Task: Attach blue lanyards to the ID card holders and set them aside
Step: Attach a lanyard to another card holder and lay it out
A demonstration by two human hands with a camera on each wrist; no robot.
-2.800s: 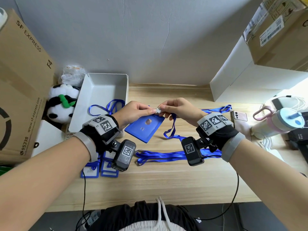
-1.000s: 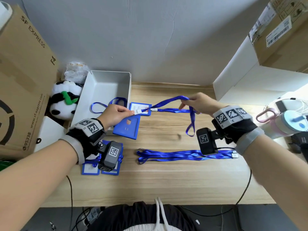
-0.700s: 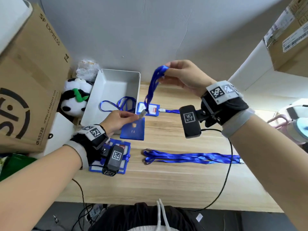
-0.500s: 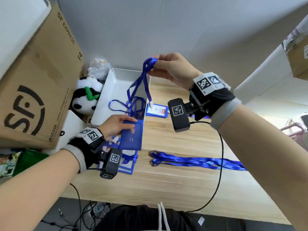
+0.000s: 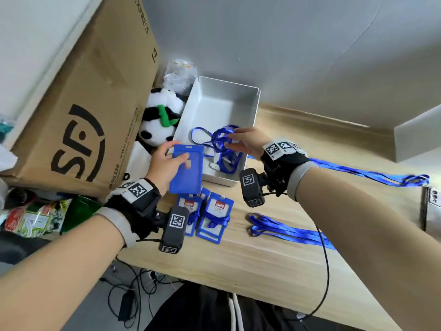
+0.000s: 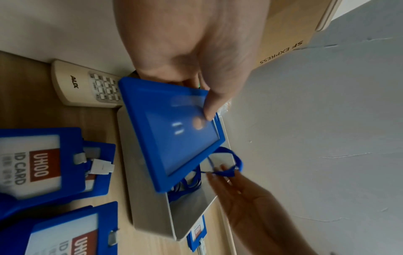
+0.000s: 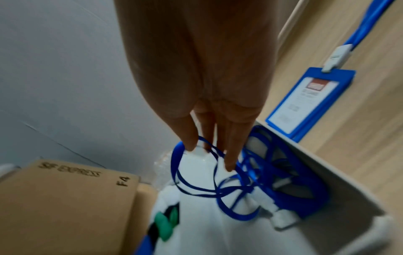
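Note:
My left hand (image 5: 173, 154) grips a blue ID card holder (image 5: 188, 173) by its upper end, thumb on its face, above the near left corner of the white box (image 5: 257, 111). Its blue lanyard (image 5: 222, 139) lies looped in the box. My right hand (image 5: 232, 140) hovers over the box with straight fingers, and loops of the lanyard (image 7: 240, 189) hang around its fingertips (image 7: 229, 165). The left wrist view shows the holder (image 6: 174, 138) tilted over the box (image 6: 148, 198), with the left hand (image 6: 202, 96) on its top edge.
Two holders (image 5: 217, 216) (image 5: 188, 209) with lanyards lie just in front of the box, and another (image 7: 309, 103) to its right. Loose lanyards (image 5: 286, 232) (image 5: 370, 174) lie across the table. A panda toy (image 5: 160, 123), a cardboard carton (image 5: 83, 115) and a remote (image 6: 87, 86) crowd the left.
Both hands moved left from the table's middle to the white box. My right hand raised the lanyard, lowered it into the box and straightened its fingers. The left hand kept hold of the holder.

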